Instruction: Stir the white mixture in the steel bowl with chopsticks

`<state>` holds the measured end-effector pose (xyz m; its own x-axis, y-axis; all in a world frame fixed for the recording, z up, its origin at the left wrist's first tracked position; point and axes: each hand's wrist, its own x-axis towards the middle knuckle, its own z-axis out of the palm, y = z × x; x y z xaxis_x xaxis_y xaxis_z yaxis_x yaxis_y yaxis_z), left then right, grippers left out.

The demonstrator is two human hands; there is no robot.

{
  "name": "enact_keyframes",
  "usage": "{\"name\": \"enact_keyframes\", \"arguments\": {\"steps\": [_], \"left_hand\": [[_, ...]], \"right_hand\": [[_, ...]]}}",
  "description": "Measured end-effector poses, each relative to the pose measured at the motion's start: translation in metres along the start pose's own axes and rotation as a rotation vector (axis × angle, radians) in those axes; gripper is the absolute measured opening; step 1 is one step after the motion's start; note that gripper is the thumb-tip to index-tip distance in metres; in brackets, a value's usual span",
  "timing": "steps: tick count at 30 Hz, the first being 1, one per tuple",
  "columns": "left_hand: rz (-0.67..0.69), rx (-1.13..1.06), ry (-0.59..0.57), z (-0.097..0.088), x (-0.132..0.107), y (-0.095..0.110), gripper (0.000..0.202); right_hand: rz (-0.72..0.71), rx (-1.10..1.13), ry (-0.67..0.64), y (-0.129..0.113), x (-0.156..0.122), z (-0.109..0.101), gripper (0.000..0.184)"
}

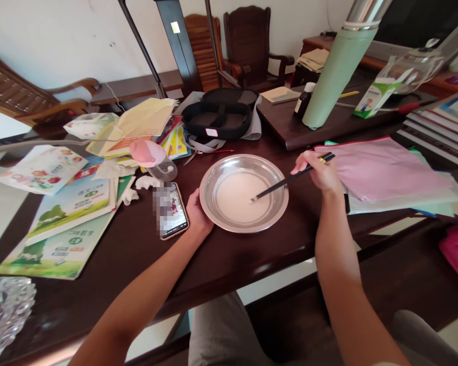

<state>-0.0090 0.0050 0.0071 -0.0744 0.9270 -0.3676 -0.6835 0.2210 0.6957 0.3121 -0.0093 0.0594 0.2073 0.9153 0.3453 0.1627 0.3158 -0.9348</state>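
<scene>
Head camera, looking down over the person's arms: the right hand (322, 173) is closed around black chopsticks (280, 184), held well back from their tips, which reach into the pale liquid (236, 201) in the metal bowl (244, 224). Such a long hold seems meant to keep the fingers off the wet and give the sticks reach. On the bowl's left edge the left hand (199, 213) is cupped, probably to steady it; with its fingers partly behind the rim, I cannot tell whether they close on it. The bowl sits on the dark table (145, 254), straight before the person, where both arms come to it easily.

Just left of the bowl lies a phone (177, 213), face up, perhaps placed for a glance. Beyond that, up and left of the bowl, stands a pink-lidded cup (156, 157). Behind the bowl rests a black case (217, 124); to its right, a pink folder (374, 168).

From here, part of the phone's screen is blocked out by pixels, and the liquid hides the bowl's floor and makes the chopstick tips hard to read. Far left of the bowl, a glass dish (7, 315) is cut off by the edge of view; the green flask (339, 76), beyond the bowl to the right, loses its top.
</scene>
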Motion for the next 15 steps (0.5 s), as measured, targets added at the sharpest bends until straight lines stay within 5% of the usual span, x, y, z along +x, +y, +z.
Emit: {"name": "enact_keyframes", "arguments": {"steps": [5, 11, 15], "left_hand": [[-0.004, 0.001, 0.016, 0.001, -0.001, 0.001, 0.021], [-0.003, -0.01, 0.017, 0.001, 0.0, 0.0, 0.022], [0.002, -0.004, 0.007, 0.0, 0.0, -0.001, 0.022]], "right_hand": [[0.032, -0.007, -0.243, -0.006, 0.0, 0.015, 0.052], [-0.014, -0.009, 0.049, 0.003, 0.002, -0.003, 0.051], [0.009, 0.035, -0.105, 0.001, -0.001, 0.001, 0.052]]}}
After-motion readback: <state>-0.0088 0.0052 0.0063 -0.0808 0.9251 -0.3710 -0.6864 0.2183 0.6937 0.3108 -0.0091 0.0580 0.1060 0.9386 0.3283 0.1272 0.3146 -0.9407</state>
